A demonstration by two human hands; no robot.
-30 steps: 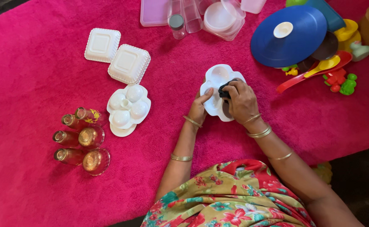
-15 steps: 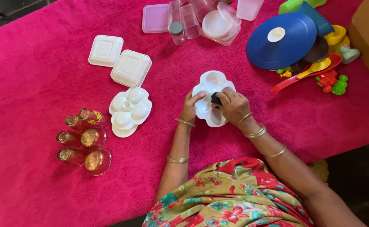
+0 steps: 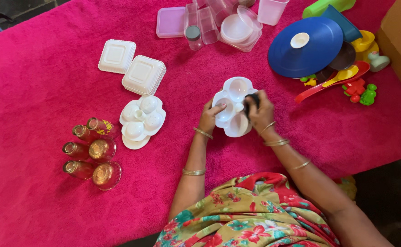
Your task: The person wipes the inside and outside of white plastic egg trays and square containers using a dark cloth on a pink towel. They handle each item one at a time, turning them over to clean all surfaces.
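A white flower-shaped dish with several round hollows (image 3: 234, 89) lies on the pink cloth (image 3: 40, 91) in front of me. My left hand (image 3: 209, 117) grips its left edge with fingers and thumb. My right hand (image 3: 260, 112) presses a small dark cloth or sponge (image 3: 251, 101) onto the dish's right side. Part of the dish is hidden under both hands.
Upside-down white dishes (image 3: 142, 118) and two square white bowls (image 3: 143, 74) lie to the left, with several amber glasses (image 3: 93, 151) further left. Clear plastic containers (image 3: 237, 27) stand at the back. A blue lid (image 3: 305, 48), coloured spoons and toys (image 3: 360, 91) lie right.
My right hand has shifted the dark cloth a little across the dish's right side. My left hand keeps hold of the dish. The view has drifted slightly.
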